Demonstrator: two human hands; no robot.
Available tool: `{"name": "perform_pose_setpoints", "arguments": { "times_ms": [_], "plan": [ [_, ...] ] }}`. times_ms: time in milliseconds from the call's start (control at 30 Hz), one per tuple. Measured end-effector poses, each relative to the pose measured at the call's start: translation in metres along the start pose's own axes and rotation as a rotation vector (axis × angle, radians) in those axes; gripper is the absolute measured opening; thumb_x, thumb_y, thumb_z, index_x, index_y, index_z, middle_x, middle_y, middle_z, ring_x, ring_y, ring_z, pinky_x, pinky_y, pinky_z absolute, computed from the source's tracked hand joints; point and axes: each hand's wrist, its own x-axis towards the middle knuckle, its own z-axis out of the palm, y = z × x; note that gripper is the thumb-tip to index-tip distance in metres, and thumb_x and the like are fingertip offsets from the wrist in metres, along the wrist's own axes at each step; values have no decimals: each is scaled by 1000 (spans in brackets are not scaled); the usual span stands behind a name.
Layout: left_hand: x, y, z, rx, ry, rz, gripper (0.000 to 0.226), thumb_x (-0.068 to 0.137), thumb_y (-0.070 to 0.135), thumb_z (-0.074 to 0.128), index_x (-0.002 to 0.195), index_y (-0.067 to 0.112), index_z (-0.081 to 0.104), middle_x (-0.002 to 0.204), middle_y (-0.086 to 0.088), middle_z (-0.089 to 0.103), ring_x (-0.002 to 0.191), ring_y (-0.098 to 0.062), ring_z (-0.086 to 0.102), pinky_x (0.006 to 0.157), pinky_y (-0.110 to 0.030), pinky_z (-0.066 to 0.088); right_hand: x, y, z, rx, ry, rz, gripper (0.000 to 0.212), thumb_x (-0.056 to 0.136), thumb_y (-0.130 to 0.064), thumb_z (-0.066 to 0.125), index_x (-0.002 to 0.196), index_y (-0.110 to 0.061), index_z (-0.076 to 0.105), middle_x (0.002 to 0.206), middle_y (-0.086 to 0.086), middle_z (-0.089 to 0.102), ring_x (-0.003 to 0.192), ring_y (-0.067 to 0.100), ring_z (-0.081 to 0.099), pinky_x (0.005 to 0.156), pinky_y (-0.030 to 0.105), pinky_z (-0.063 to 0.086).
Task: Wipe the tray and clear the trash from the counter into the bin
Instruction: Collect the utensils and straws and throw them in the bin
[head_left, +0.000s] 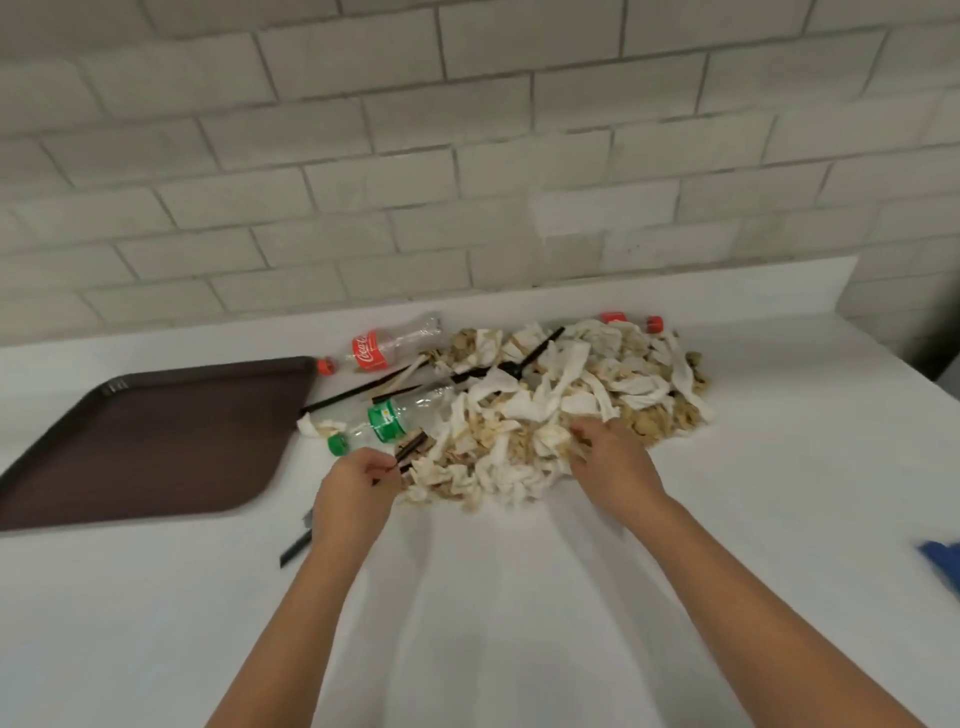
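Trash, mostly crumpled stained napkins with black utensils, lies heaped mid-counter near the back edge, under a pale brick wall. We see a white counter, bare along its front. Our brown tray sits empty at the left edge, apart from the heap. Two bottles lie between tray and heap. Our left hand pinches a black utensil; our right hand clutches napkins at the heap's front. A blue cloth shows at the right edge.
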Motion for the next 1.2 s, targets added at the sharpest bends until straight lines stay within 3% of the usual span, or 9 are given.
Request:
{"name": "perform_pose_setpoints", "arguments": {
  "times_ms": [133, 267, 500, 667, 800, 967, 1033, 1100, 1200],
  "plan": [
    [50, -47, 7, 270, -73, 73, 30, 82, 21, 68, 111, 15, 63, 111, -10, 58, 106, -27, 53, 87, -37, 45, 21, -10, 20, -62, -27, 99, 56, 90, -5, 48, 142, -22, 34, 135, 11, 44, 116, 28, 51, 93, 33, 44],
    [65, -57, 18, 349, -142, 148, 28, 89, 21, 59, 116, 16, 61, 108, -7, 61, 100, -25, 58, 82, -34, 47, 22, -8, 18, -12, 37, 127, 64, 85, 7, 47, 141, -23, 40, 135, 5, 52, 117, 23, 53, 94, 27, 41],
    [64, -44, 23, 290, -122, 177, 23, 94, 24, 52, 112, 17, 64, 95, -8, 65, 86, -26, 61, 74, -33, 49, 20, -5, 5, -101, -23, 195, 60, 89, -28, 62, 141, -20, 33, 127, 12, 48, 109, 29, 53, 78, 30, 42],
    [58, -26, 11, 175, -26, 187, 30, 94, 31, 52, 120, 18, 61, 94, -6, 70, 82, -26, 63, 65, -29, 46, 17, -4, 10, -81, -81, 207, 51, 91, -22, 58, 138, -17, 37, 122, 8, 59, 106, 25, 57, 78, 28, 43],
    [63, -16, 2, 56, -18, 147, 20, 93, 30, 54, 105, 17, 64, 71, 4, 60, 59, -7, 52, 51, -21, 39, 14, -7, 7, -142, -85, 177, 58, 93, -11, 50, 146, -16, 27, 117, 7, 61, 100, 24, 59, 80, 30, 47],
    [88, -15, -8, 19, -41, 15, 35, 89, 33, 61, 62, 11, 54, 50, -1, 46, 47, -16, 43, 46, -26, 30, 11, -17, -12, -333, -178, 197, 79, 90, -4, 47, 151, -15, -1, 89, -2, 60, 72, 11, 54, 57, 19, 44],
    [103, -13, -13, -3, -63, -24, 40, 88, 35, 61, 61, 5, 58, 50, -4, 50, 46, -17, 45, 47, -28, 35, 13, -26, -21, -429, -213, 157, 76, 89, 0, 44, 151, -13, 2, 87, -3, 57, 74, 10, 55, 55, 16, 40],
    [123, -9, -16, 2, -71, -35, 40, 89, 35, 60, 66, 2, 64, 56, -10, 57, 49, -21, 50, 51, -32, 45, 14, -40, -32, -513, -220, 107, 65, 89, 2, 43, 148, -11, 20, 108, 1, 59, 94, 15, 59, 64, 19, 40],
    [160, -7, -12, 104, -66, -20, 36, 92, 32, 53, 84, -1, 67, 64, -9, 56, 55, -23, 51, 49, -29, 38, 15, -63, -48, -560, -160, 39, 55, 88, 5, 41, 139, -15, 36, 119, 4, 55, 102, 18, 58, 68, 21, 38]
  ]
}}
